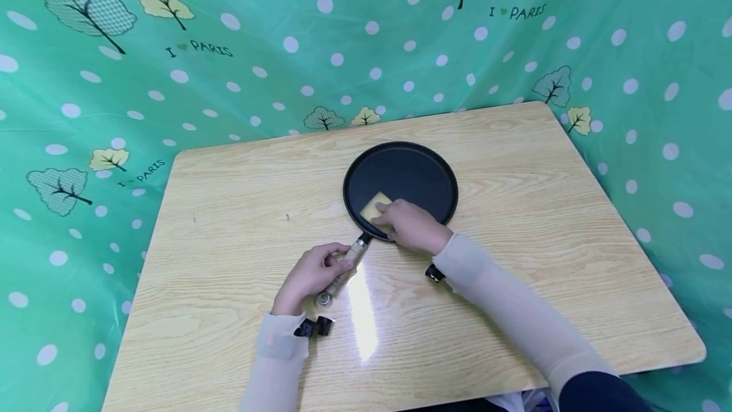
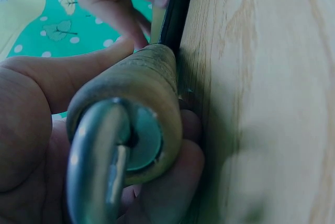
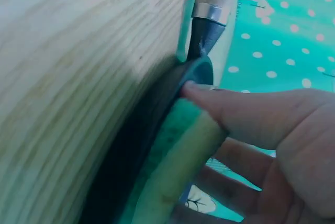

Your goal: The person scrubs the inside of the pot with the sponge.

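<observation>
A round black frying pan (image 1: 406,177) with a low rim lies on the wooden table. Its wood handle (image 2: 131,82), ending in a metal hanging loop (image 2: 94,156), points toward the front left. My left hand (image 1: 314,272) grips that handle, thumb on one side and fingers curled beneath. In my right hand (image 1: 414,226) is a sponge (image 1: 374,207), yellow with a green layer (image 3: 172,124) facing the pan. Thumb and fingers pinch it against the pan's inside near the handle joint. Part of the sponge is hidden under the right hand.
The light wood table (image 1: 240,208) has rounded corners. Behind and beside it hangs a green dotted curtain (image 1: 343,37) with printed trees. A bright reflection lies on the tabletop by the handle. Small black devices (image 1: 434,273) sit at both wrists.
</observation>
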Demonstrator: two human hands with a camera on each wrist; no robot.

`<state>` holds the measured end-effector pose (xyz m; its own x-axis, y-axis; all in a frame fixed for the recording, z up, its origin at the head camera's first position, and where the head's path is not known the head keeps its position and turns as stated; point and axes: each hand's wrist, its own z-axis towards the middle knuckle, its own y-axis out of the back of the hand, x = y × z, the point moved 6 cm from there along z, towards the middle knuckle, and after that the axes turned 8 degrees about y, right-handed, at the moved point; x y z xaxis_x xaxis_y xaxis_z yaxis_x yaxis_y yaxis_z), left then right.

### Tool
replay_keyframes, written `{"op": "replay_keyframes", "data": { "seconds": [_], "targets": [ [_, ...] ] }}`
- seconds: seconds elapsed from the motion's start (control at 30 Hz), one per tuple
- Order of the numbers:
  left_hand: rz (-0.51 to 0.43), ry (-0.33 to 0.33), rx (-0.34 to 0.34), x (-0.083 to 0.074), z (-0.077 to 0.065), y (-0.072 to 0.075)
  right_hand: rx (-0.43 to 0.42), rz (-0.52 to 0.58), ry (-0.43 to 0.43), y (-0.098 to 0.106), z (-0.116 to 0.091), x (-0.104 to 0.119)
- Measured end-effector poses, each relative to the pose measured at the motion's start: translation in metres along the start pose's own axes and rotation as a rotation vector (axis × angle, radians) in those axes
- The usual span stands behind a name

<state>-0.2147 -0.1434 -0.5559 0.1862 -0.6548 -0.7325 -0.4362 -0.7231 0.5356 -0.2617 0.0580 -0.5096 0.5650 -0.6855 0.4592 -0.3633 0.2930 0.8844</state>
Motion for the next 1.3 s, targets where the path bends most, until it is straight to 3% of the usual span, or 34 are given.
{"op": "replay_keyframes", "data": {
  "seconds": [0.13,0.27,0.4,0.6,0.7,0.93,1.3],
  "targets": [
    [0.002,-0.006,-0.004,-0.001,0.000,0.000,-0.030,-0.031,0.017,-0.002,0.015,0.004],
    [0.002,-0.012,0.000,-0.001,-0.001,0.000,-0.007,-0.037,0.009,-0.004,0.026,0.008],
    [-0.006,-0.008,0.006,0.000,-0.001,0.000,0.079,-0.049,0.016,-0.006,0.037,0.012],
    [-0.019,-0.020,0.022,0.001,0.000,0.000,0.295,0.024,-0.042,-0.011,0.046,0.010],
    [-0.024,-0.030,0.030,0.001,0.000,-0.001,0.340,0.001,-0.050,-0.013,0.050,0.010],
    [-0.028,-0.028,0.027,0.000,0.001,0.000,0.291,-0.100,-0.118,-0.012,0.069,0.008],
    [-0.023,-0.029,0.023,0.001,-0.001,-0.001,0.277,-0.028,-0.227,0.000,0.082,-0.016]
  ]
}}
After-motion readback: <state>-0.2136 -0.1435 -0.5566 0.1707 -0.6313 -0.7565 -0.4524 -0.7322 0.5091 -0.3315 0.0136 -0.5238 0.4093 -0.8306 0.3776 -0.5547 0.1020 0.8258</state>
